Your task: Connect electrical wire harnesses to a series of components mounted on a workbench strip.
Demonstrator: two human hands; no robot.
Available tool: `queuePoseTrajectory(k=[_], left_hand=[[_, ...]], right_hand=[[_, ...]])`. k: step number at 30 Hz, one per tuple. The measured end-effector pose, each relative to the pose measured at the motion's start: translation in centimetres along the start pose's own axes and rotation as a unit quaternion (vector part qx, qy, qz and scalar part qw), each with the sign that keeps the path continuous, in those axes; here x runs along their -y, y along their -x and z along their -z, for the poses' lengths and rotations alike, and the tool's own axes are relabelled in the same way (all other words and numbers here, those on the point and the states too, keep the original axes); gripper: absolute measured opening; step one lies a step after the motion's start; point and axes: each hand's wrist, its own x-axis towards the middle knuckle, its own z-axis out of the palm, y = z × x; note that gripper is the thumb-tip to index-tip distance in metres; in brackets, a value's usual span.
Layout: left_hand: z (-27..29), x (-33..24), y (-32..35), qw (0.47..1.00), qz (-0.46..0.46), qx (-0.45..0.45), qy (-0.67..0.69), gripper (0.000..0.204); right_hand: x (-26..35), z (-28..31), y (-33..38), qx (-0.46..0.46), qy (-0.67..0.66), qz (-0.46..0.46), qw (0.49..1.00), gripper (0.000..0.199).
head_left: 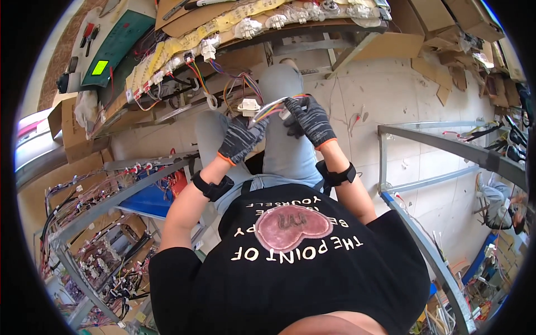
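Both my hands wear dark grey knit gloves with orange cuffs, and they meet above my lap. A bundle of coloured wires (pixel 269 110), partly in a grey-white sleeve, runs between them. My left hand (pixel 244 138) is closed round the bundle's left end. Just beyond its fingertips is a white plastic connector (pixel 248 106); whether the fingers touch it I cannot tell. My right hand (pixel 310 119) pinches the right end of the same bundle, with a small pale piece showing under its fingers. More coloured wires (pixel 245 84) trail from near the connector toward the bench.
Ahead, a bench edge (pixel 223 42) carries white connectors along a yellow strip. A teal tester (pixel 117 47) with a lit display stands far left. Metal frames (pixel 424 131) flank me, the left one near piled harnesses (pixel 106 257). Cardboard boxes (pixel 435 22) lie far right; another person (pixel 497 204) sits at right.
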Motion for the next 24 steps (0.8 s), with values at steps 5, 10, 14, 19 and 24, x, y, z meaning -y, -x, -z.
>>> queuePoseTrajectory(k=[5, 10, 14, 19, 24], left_hand=[[1.3, -5.7, -2.3, 0.998, -0.016, 0.004, 0.066, 0.024], [0.8, -6.0, -3.1, 0.938, 0.111, -0.003, 0.327, 0.026], [-0.6, -5.2, -4.2, 0.887, 0.172, -0.069, 0.422, 0.038], [-1.6, -3.4, -5.9, 0.946, 0.101, -0.086, 0.295, 0.037], [-1.2, -3.6, -8.2, 0.811, 0.204, -0.093, 0.541, 0.039]], right_hand=[[-2.8, 0.2, -1.3, 0.175, -0.452, -0.067, 0.872, 0.026], [-3.6, 0.3, 0.5, 0.152, -0.581, -0.126, 0.789, 0.022], [-4.1, 0.7, 2.9, -0.092, -0.221, 0.074, 0.968, 0.027], [1.3, 1.4, 4.1, -0.186, -0.119, 0.294, 0.930, 0.034], [5.4, 2.9, -1.0, -0.164, 0.114, 0.463, 0.864, 0.034]])
